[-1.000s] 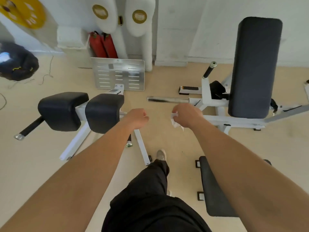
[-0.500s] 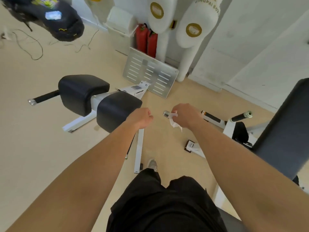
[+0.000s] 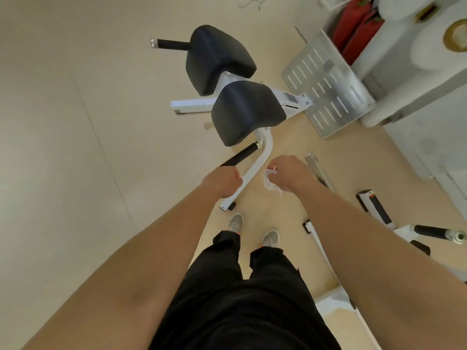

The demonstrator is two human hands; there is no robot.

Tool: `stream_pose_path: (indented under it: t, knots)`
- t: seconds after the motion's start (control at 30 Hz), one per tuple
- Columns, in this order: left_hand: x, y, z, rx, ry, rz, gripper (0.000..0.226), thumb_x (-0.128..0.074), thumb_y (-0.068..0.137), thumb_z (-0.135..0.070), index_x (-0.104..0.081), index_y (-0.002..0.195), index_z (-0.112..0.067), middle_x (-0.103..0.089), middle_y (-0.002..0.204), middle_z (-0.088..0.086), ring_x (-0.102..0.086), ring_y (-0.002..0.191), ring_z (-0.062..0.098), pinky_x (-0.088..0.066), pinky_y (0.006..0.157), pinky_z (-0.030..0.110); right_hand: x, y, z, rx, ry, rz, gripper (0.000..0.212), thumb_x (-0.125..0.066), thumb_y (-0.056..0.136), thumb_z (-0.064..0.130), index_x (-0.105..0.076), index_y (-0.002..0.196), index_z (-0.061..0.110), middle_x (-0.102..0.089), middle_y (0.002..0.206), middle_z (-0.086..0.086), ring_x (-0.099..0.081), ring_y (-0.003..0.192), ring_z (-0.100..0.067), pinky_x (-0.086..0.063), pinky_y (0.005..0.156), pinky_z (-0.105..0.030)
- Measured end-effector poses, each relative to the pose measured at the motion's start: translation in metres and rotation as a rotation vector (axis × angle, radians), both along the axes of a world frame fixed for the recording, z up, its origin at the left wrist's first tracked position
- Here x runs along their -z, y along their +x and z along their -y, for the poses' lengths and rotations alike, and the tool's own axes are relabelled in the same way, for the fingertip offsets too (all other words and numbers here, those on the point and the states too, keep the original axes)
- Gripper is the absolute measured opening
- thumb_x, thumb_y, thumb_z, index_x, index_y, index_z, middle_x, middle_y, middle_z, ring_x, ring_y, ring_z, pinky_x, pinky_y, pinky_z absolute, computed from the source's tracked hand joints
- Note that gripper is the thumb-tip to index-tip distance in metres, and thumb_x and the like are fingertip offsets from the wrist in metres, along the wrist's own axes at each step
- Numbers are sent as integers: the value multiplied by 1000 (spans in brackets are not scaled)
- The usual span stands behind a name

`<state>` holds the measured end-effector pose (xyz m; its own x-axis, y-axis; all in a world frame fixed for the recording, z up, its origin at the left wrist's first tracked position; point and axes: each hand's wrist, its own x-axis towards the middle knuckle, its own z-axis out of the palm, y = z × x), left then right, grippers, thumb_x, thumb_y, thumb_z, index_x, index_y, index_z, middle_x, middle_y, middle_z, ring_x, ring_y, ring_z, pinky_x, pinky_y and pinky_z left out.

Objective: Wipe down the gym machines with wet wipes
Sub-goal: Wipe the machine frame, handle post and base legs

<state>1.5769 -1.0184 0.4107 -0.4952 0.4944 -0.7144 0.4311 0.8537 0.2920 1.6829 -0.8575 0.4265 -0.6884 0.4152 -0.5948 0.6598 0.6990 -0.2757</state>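
While the person stands on a beige floor point(image 3: 75, 147), the left hand point(image 3: 222, 181) is clenched into a fist with nothing showing in it. The right hand point(image 3: 290, 176) grips a crumpled white wet wipe point(image 3: 271, 183), which hangs from the fingers at that hand's nine o'clock side, between the two fists. At twelve o'clock from the hands stands a white steel-framed gym machine point(image 3: 255, 170) with two black padded cushions, the nearer cushion point(image 3: 249, 111) and the farther cushion point(image 3: 219, 59) at eleven o'clock of it. A black foam handle point(image 3: 240, 156) slants from under the nearer cushion toward the left fist; whether they touch I cannot tell. A silver slotted metal footplate point(image 3: 328, 84) lies at two o'clock, with red fire extinguishers point(image 3: 358, 29) beyond it
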Motion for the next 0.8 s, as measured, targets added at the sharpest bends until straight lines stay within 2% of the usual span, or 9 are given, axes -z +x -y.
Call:
stream_pose_path:
  t: [0.07,0.1,0.2,0.33,0.4,0.5,0.6,0.7,0.8]
  knots:
    - [5,17,19,5,-20,14,32,-42,104,-29,-58,127,-13,-60,123,6,-57,114,26,-45,97,36,8,10,15,-9,-41,18,31,-50,96,24,-64,124,28,-66,116,0,-63,100,-23,-53,89,-37]
    - [8,23,28,-4,-23,28,33,-42,104,-30,-58,129,-15,-60,124,5,-58,113,25,-46,95,36,12,15,23,-16,-44,29,32,-50,96,23,-63,124,29,-66,115,1,-62,98,-22,-53,86,-35]
    - [18,34,52,-11,-31,59,30,-38,104,-26,-59,122,-14,-63,118,6,-60,104,25,-48,86,35,27,26,45,-7,-39,42,34,-47,96,22,-64,124,30,-66,114,3,-62,95,-21,-53,83,-35]
    - [55,38,85,-28,-5,130,27,-44,103,-30,-58,123,-19,-62,120,2,-59,100,21,-48,85,33,55,32,77,89,-68,38,33,-47,95,26,-66,121,32,-66,112,3,-64,93,-22,-55,79,-37]
    - [81,41,101,-52,23,177,26,-49,101,-32,-57,124,-23,-61,120,2,-59,96,20,-49,84,33,74,34,98,151,-108,22,32,-49,93,27,-67,119,32,-67,110,4,-64,92,-22,-55,77,-36]
    - [119,45,121,-165,122,253,33,-51,99,-29,-52,132,-25,-65,119,2,-64,97,23,-55,87,41,111,33,127,231,-168,-4,27,-53,91,27,-69,112,32,-66,108,7,-62,89,-19,-49,71,-32]
    - [160,46,131,-218,227,287,42,-48,101,-23,-46,142,-27,-64,124,0,-62,100,21,-53,81,34,152,33,148,300,-212,-28,17,-62,91,26,-69,106,30,-64,103,8,-63,88,-18,-53,73,-33]
    - [202,47,137,-187,298,208,35,-55,99,-22,-60,134,-25,-63,124,0,-58,110,15,-37,83,22,194,38,165,361,-266,-47,9,-70,88,28,-65,94,33,-64,99,11,-65,88,-17,-55,77,-35]
    - [251,49,139,-232,306,168,22,-67,93,-25,-72,113,-19,-61,108,-7,-53,102,6,-30,78,16,245,48,175,439,-318,-91,13,-74,84,32,-62,84,37,-69,94,8,-68,83,-19,-56,74,-37]
